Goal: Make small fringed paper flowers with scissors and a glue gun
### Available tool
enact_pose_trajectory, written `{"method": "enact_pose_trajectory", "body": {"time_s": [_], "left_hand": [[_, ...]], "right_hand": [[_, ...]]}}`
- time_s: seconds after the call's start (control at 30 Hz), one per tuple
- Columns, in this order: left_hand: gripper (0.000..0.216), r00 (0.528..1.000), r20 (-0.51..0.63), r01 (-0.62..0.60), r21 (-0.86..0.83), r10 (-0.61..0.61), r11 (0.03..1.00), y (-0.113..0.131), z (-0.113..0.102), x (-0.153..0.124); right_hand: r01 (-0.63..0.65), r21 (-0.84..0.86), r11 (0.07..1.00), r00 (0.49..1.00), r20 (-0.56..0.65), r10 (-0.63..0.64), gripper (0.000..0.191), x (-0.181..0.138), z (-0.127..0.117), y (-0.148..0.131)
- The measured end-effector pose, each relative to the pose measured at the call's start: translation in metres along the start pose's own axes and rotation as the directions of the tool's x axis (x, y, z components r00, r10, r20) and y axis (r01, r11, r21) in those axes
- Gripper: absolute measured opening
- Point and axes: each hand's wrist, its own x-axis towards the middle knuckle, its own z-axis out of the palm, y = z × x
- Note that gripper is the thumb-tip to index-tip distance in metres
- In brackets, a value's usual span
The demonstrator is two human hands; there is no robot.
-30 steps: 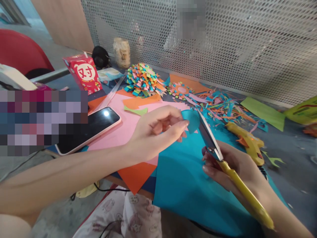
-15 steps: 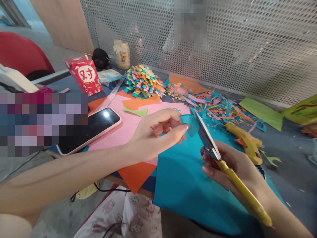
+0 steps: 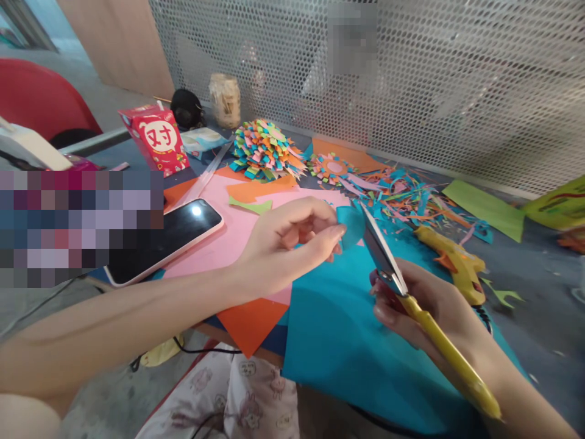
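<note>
My left hand pinches a small, rounded piece of blue paper between thumb and fingers, above the sheets on the table. My right hand is closed around the yellow-handled scissors, whose blades point up and away, close to the right edge of the blue piece. Whether the blades touch it I cannot tell. Beneath both hands lies a large blue paper sheet, partly over a pink sheet and an orange sheet.
Behind the hands are a fringed multicoloured paper ball, a flat fringed paper flower and a heap of paper strips. A yellow glue gun lies right. Left are a phone and a red carton. A perforated metal panel stands behind.
The small blue paper piece has turned slightly in my left fingers, now showing a rounder outline. My right hand and the scissors have barely moved.
</note>
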Motion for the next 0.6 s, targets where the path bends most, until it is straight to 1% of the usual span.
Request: {"method": "enact_pose_trajectory", "body": {"time_s": [0.23,0.37,0.47,0.6], "left_hand": [[0.023,1.000,0.007,0.017,0.009,-0.017,1.000,-0.0012,0.0001,-0.0010],[0.023,1.000,0.003,-0.008,0.010,0.008,1.000,-0.0014,0.0002,-0.0005],[0.025,1.000,-0.008,0.000,0.023,0.000,1.000,-0.0006,0.0009,0.0000],[0.028,1.000,0.006,0.009,0.040,-0.009,0.999,0.0003,0.0017,0.0003]], "right_hand": [[-0.012,-0.028,1.000,1.000,0.005,0.012,0.036,-0.0002,-0.0004,-0.0033],[-0.022,-0.018,1.000,1.000,0.000,0.022,0.036,-0.0008,-0.0002,-0.0005],[-0.020,-0.008,1.000,1.000,0.012,0.020,0.038,0.0001,-0.0012,0.0021],[-0.004,-0.044,0.999,1.000,0.014,0.004,0.034,0.0011,-0.0016,0.0001]]}}
